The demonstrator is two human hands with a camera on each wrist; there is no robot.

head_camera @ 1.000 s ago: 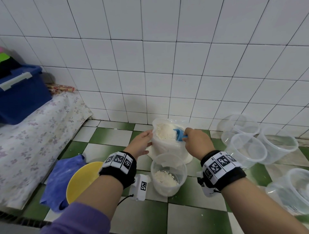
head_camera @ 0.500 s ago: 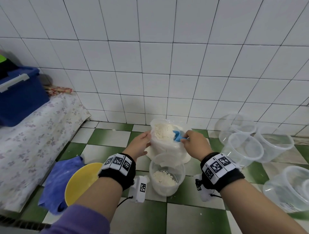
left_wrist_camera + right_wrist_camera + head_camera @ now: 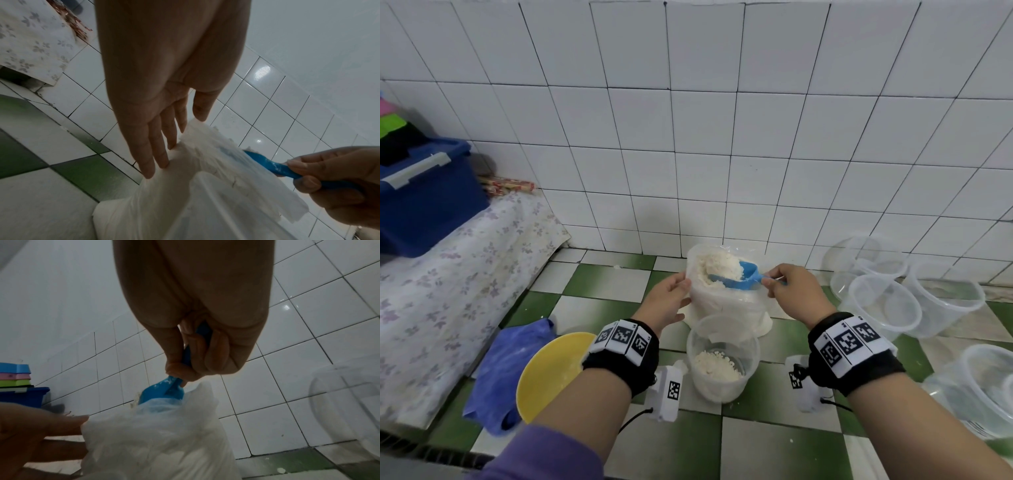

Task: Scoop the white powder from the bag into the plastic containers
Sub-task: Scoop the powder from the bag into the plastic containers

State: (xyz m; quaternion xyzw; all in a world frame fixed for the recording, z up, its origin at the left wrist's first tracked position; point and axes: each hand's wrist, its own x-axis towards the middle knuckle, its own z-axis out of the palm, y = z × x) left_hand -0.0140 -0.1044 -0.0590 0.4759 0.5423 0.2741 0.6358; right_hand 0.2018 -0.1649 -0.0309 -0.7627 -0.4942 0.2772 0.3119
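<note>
A clear plastic bag (image 3: 722, 305) of white powder stands open on the green-and-white tiled floor by the wall. My right hand (image 3: 774, 281) grips the handle of a blue scoop (image 3: 743, 276), whose bowl sits at the bag's mouth heaped with powder. In the right wrist view the fingers curl round the scoop (image 3: 160, 391) above the bag (image 3: 154, 443). My left hand (image 3: 681, 291) rests straight fingers (image 3: 162, 155) against the bag's left side (image 3: 185, 186), thumb at its rim. A round plastic container (image 3: 700, 383), holding a little powder, stands just in front of the bag.
Several empty clear containers (image 3: 883, 305) stand and lie to the right, one (image 3: 983, 387) near my right forearm. A yellow bowl (image 3: 551, 373) and blue cloth (image 3: 506, 363) lie at the left. Farther left, a floral-covered ledge (image 3: 448, 274) carries a blue bin (image 3: 424, 202).
The scoop was dug into the powder; it has now come up to the bag's mouth, heaped with powder. My left hand stays against the bag's side.
</note>
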